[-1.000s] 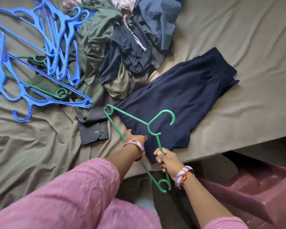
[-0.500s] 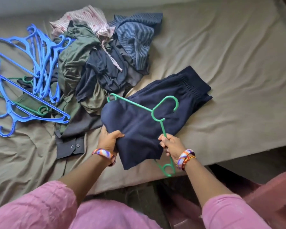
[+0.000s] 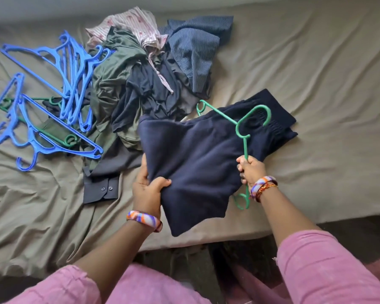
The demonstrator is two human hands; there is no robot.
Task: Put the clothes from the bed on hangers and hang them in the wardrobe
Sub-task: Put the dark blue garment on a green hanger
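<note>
Navy knit garment half-draped through a green plastic hanger, lifted just off the bed's front edge.

Your left hand (image 3: 148, 189) pinches a fold of the soft navy blue garment (image 3: 198, 163), thumb over the cloth; your right hand (image 3: 251, 170) is clenched round the thin green plastic hanger (image 3: 243, 128), whose hook points toward 1 o'clock. The cloth looks limp, light and thick, so it will likely sag and slide; hold it near the fold and even both sides across the bar. The hanger seems slender and springy, best held close to its hook. The remaining pile of crumpled clothes (image 3: 154, 69) lies at 11 o'clock on the olive bedsheet (image 3: 316, 62), with a heap of blue plastic hangers (image 3: 59, 88) at 10 o'clock.
</note>
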